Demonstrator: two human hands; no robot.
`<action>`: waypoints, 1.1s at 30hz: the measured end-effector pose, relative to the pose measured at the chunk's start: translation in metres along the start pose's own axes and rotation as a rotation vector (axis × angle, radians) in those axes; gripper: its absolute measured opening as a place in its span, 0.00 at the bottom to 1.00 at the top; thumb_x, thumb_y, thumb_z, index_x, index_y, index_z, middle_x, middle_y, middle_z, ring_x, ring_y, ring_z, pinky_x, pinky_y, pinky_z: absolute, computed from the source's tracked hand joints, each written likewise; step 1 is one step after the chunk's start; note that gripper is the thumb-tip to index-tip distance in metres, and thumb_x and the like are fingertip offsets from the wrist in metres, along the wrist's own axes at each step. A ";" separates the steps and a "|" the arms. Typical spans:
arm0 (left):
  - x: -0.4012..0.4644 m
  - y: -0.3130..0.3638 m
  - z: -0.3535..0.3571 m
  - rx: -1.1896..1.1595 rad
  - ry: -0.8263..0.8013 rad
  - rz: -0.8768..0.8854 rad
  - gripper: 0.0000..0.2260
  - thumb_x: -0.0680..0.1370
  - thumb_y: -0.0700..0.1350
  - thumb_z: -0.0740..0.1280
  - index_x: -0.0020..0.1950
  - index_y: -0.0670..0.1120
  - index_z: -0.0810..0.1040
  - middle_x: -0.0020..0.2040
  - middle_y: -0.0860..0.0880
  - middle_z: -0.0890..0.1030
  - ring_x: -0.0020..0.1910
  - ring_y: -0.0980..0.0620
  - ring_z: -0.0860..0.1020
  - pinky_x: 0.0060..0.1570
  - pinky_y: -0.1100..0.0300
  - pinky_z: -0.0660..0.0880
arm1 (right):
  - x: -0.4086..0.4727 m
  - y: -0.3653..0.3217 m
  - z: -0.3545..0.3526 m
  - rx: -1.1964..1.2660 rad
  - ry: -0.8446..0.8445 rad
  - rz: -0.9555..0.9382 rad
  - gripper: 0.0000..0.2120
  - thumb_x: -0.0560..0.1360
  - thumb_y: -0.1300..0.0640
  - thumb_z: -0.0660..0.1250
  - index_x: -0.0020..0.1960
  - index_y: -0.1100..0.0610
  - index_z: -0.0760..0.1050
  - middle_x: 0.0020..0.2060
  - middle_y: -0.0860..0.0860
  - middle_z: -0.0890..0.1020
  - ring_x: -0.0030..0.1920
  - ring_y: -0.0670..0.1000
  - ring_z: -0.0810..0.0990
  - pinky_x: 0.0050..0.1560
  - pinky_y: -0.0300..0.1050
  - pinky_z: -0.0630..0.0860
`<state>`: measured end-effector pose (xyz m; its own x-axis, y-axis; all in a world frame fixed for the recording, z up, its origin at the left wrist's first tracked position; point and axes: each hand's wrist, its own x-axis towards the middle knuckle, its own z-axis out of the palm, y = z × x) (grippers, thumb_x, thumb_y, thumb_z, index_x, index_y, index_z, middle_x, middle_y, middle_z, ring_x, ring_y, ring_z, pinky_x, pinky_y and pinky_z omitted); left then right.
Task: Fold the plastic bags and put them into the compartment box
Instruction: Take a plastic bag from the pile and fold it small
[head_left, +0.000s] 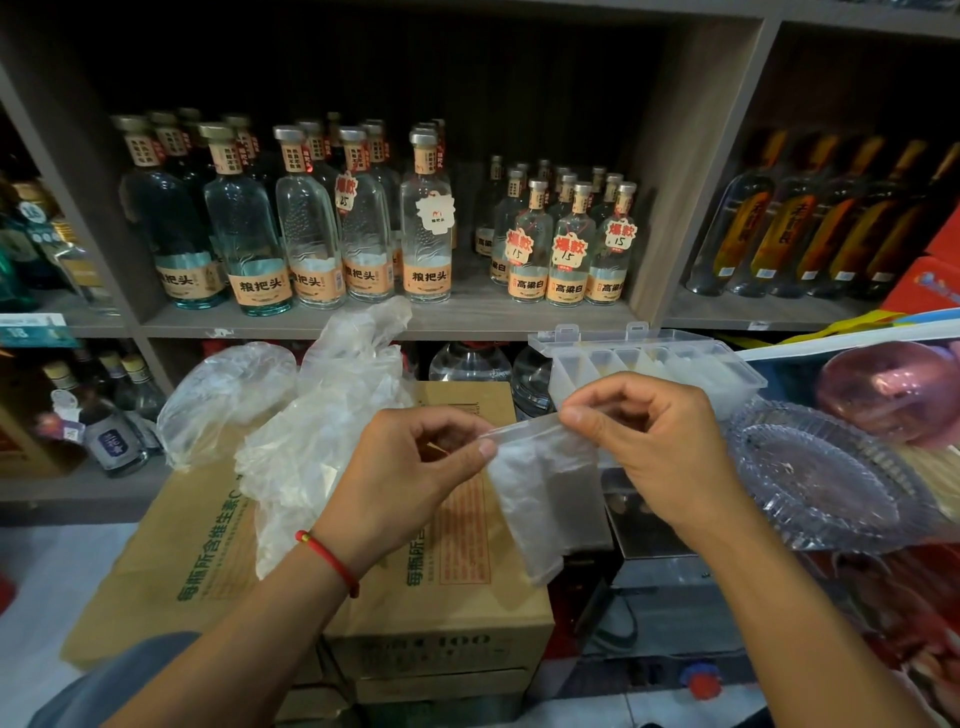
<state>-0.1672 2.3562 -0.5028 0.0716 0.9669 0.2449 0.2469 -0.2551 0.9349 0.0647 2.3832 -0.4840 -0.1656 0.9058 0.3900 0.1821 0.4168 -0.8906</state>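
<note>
A clear plastic bag (545, 493) hangs folded into a narrow strip between my hands. My left hand (415, 467) pinches its top left corner and my right hand (644, 441) pinches its top right corner, so the upper edge is stretched level. Behind my right hand stands the clear compartment box (748, 382) with its lid tipped open; white folded pieces lie in some of its cells. A pile of loose crumpled plastic bags (322, 415) lies on the cardboard carton (208, 545) to the left.
Shelves of liquor bottles (363, 223) fill the back. A clear glass dish (826, 473) lies right of my right hand, with a pink wrapped ball (893, 389) behind it. A metal scale (654, 561) sits under the hanging bag.
</note>
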 end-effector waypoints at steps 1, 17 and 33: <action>0.000 0.000 0.000 -0.001 0.004 -0.002 0.05 0.75 0.43 0.75 0.50 0.48 0.88 0.43 0.47 0.87 0.45 0.44 0.86 0.51 0.42 0.83 | 0.000 0.000 -0.001 0.007 0.005 0.010 0.07 0.67 0.48 0.77 0.45 0.46 0.87 0.41 0.46 0.88 0.41 0.44 0.86 0.44 0.34 0.81; -0.001 -0.002 0.001 -0.192 -0.246 -0.149 0.17 0.74 0.53 0.77 0.60 0.49 0.84 0.54 0.51 0.87 0.55 0.53 0.84 0.56 0.60 0.80 | -0.005 0.008 0.023 0.038 -0.064 0.285 0.05 0.75 0.52 0.79 0.49 0.47 0.86 0.44 0.49 0.89 0.45 0.50 0.89 0.44 0.46 0.85; -0.003 -0.005 0.013 -0.192 -0.106 -0.186 0.05 0.79 0.42 0.73 0.45 0.42 0.84 0.39 0.46 0.84 0.40 0.52 0.81 0.45 0.58 0.79 | -0.009 0.013 0.027 0.186 -0.171 0.543 0.12 0.74 0.58 0.79 0.56 0.58 0.85 0.49 0.52 0.89 0.51 0.52 0.89 0.54 0.48 0.85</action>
<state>-0.1557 2.3541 -0.5120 0.1457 0.9882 0.0462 0.0788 -0.0582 0.9952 0.0422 2.3781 -0.5059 -0.2529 0.9539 -0.1617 0.1142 -0.1365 -0.9840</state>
